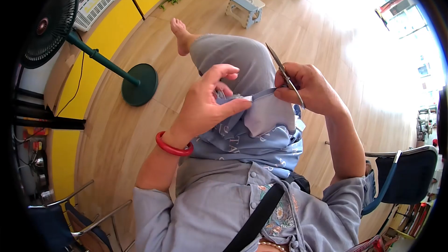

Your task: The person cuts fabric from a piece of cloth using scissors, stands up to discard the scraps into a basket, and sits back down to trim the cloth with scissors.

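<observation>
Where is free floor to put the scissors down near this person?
Bare wooden floor lies between the raised knee, the small stool and the bright window side. More lies between the fan base and the left hand. The lap is crowded with blue cloth.

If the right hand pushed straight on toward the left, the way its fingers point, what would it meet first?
Probably the stretched strip of the blue fabric that the right hand pinches, then the left hand gripping its other end. Depth is unclear; small scissors sit in the right hand.

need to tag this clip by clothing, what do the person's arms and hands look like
Both arms are bare from the elbow down, with loose grey-blue sleeves pushed up. The left hand has a glossy red bangle at its wrist. The right hand shows no jewellery or gloves.
</observation>
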Tool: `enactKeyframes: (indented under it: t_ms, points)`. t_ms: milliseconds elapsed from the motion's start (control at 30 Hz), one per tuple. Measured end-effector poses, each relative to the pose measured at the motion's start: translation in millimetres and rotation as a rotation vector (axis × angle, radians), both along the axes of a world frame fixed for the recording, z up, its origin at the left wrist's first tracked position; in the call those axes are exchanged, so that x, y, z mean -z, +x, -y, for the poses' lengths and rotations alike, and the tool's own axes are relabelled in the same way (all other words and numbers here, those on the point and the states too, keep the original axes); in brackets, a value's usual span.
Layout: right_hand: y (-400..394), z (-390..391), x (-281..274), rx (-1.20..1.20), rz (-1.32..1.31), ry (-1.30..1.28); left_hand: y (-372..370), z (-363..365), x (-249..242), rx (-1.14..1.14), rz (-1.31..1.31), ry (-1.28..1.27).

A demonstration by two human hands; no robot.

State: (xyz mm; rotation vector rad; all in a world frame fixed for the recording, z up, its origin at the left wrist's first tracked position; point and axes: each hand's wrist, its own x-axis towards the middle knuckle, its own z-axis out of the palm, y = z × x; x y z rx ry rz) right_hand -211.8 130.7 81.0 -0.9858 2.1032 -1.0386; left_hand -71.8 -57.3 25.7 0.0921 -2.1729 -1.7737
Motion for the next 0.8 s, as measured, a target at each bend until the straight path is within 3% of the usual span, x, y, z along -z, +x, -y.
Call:
enactKeyframes:
  t_ms: [33, 100, 200, 267, 333, 667, 800]
  points:
    - [0, 0, 1, -0.019, -0.015, -0.02, -5, -2, 1, 0.001, 0.004, -0.001]
    - [1, 0, 0, -0.012, 0.011, -0.015, -15, -8, 4, 0.001, -0.093, -0.37]
    - [4, -3, -1, 0.002, 0.038, -0.014, -22, -18, 10, 0.048, 0.021, -0.384]
    - [4, -8, 1, 0.009, 0.04, -0.022, -21, -21, 13, 0.059, 0.027, -0.368]
    - [4, -12, 4, 0.043, 0.042, -0.05, -17, -24, 14, 0.103, 0.185, -0.044]
    - [5, -32, 43, 0.174, 0.091, -0.108, 1, -29, 18, 0.062, 0.217, -0.006]
    - [11, -35, 61, 0.263, 0.148, -0.157, 6, -34, 22, 0.048, 0.34, 0.062]
